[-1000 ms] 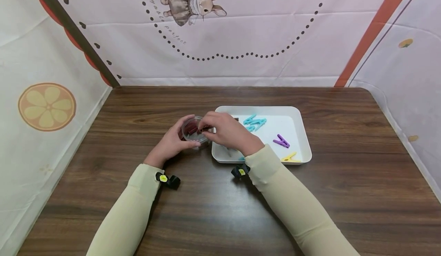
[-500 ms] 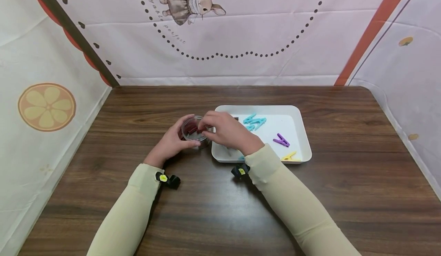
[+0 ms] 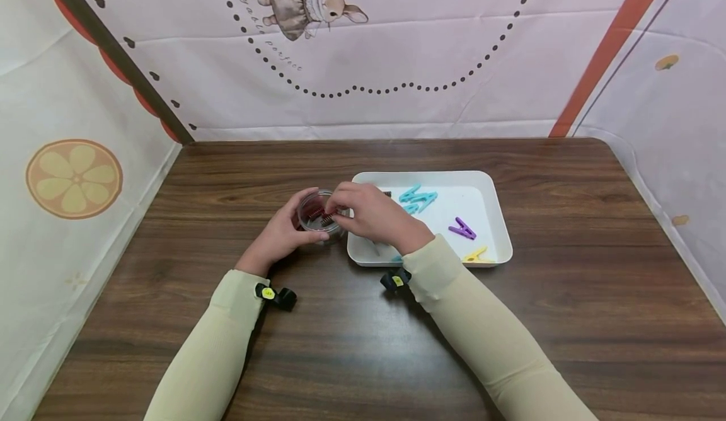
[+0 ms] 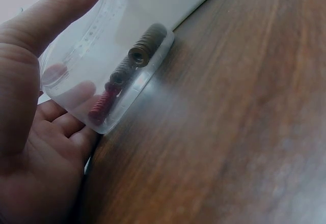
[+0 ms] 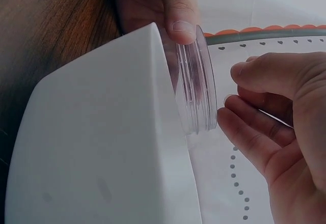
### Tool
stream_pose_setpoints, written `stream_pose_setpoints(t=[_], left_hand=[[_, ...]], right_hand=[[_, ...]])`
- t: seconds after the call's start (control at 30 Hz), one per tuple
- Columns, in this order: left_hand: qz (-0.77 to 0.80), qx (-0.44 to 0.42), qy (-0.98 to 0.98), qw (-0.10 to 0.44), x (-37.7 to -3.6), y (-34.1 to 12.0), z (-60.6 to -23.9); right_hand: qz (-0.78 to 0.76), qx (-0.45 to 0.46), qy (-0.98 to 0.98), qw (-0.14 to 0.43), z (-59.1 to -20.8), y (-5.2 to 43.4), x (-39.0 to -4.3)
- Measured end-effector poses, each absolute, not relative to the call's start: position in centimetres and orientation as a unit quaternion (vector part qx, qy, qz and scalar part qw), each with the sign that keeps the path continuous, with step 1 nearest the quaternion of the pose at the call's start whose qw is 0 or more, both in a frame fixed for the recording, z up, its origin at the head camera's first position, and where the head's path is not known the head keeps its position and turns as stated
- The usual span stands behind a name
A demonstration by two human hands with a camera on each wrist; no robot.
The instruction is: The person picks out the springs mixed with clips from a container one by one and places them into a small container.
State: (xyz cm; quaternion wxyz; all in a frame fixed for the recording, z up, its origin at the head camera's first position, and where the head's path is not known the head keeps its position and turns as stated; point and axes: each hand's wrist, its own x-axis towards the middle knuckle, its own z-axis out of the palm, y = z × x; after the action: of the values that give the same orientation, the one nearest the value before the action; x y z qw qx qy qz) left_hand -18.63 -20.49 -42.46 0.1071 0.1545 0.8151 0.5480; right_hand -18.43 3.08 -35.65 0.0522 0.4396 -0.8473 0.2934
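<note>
My left hand (image 3: 283,230) grips a clear round jar (image 4: 97,35) by its side, fingers behind and thumb in front. Several coil springs lie on the jar's bottom: a red one (image 4: 103,104), a greyish one (image 4: 122,73) and a brown one (image 4: 147,45). My right hand (image 3: 371,214) hovers at the jar's mouth, its fingertips overlapping the rim in the head view. In the right wrist view its thumb and fingers stand just beside the jar's threaded rim (image 5: 198,89), with nothing between them.
A white tray (image 3: 490,219) stands right of the jar, partly under my right hand. In it lie blue clothespins (image 3: 416,199), a purple clothespin (image 3: 462,229), a yellow clothespin (image 3: 478,256) and a small dark coil (image 3: 387,193). A printed cloth (image 3: 431,49) hangs behind the table.
The spring that my right fingers pinched at the jar's mouth has tipped down and left them; it is now inside the jar. The left hand keeps its grip in place.
</note>
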Motion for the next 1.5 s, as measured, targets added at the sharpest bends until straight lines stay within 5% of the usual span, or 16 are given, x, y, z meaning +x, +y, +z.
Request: stream_pose_setpoints(t=[0.63, 1.5], left_hand=[[0.549, 0.156, 0.812, 0.119, -17.4, -19.7, -39.7], [0.552, 0.168, 0.811, 0.099, -18.7, -20.4, -42.6]], right_hand=[[0.315, 0.427, -0.845, 0.065, -34.8, 4.5, -18.9], [0.367, 0.37, -0.849, 0.092, -34.1, 6.8, -19.9]])
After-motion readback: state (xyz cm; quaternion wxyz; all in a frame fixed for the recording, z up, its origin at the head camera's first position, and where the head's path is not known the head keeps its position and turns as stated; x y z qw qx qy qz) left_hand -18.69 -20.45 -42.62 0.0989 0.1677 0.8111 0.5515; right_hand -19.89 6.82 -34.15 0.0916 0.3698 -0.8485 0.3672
